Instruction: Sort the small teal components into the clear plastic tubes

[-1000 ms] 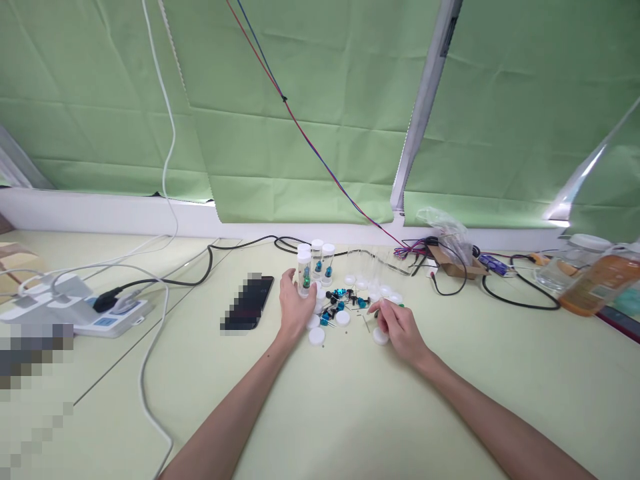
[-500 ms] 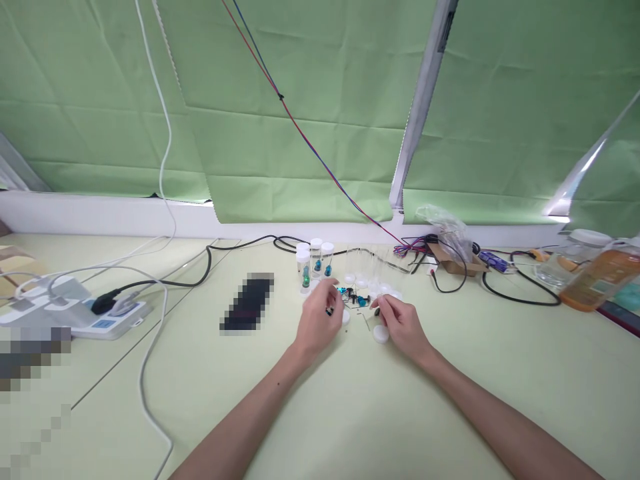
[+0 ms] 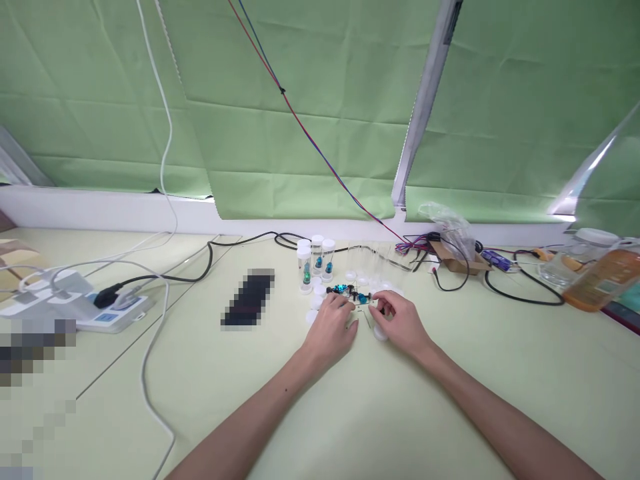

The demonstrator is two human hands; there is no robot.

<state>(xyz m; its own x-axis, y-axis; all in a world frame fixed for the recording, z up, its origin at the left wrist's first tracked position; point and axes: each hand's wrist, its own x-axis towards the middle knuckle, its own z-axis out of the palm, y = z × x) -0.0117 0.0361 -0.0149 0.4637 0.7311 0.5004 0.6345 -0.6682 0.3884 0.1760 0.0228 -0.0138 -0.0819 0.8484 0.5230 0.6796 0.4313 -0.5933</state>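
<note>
My left hand (image 3: 331,328) rests low over the table, palm down, its fingers stretched toward small blue and black parts (image 3: 363,299) and its thumb apart. Nothing shows in it. My right hand (image 3: 401,323) is closed in a pinch on a small dark piece (image 3: 383,311), mostly hidden by the fingers. Under that hand lies a round white cap (image 3: 381,335). A thin metal pin (image 3: 369,319) lies between the hands. Behind my left hand stand several clear tubes with white caps (image 3: 305,270), holding blue or green pieces. More white caps (image 3: 315,301) lie beside it.
Clear, empty-looking tubes (image 3: 370,260) stand behind the parts. A dark pixelated rectangle (image 3: 249,298) lies left. A power strip (image 3: 113,313) with cables sits far left. At right are a cardboard box (image 3: 457,261), wires, a purple-blue item (image 3: 497,261) and an orange bottle (image 3: 597,280).
My left hand has lowered and moved slightly right, its curled fingers now stretched out toward the parts. White caps beside it have come into view. My right hand keeps its pinch, nearly in place.
</note>
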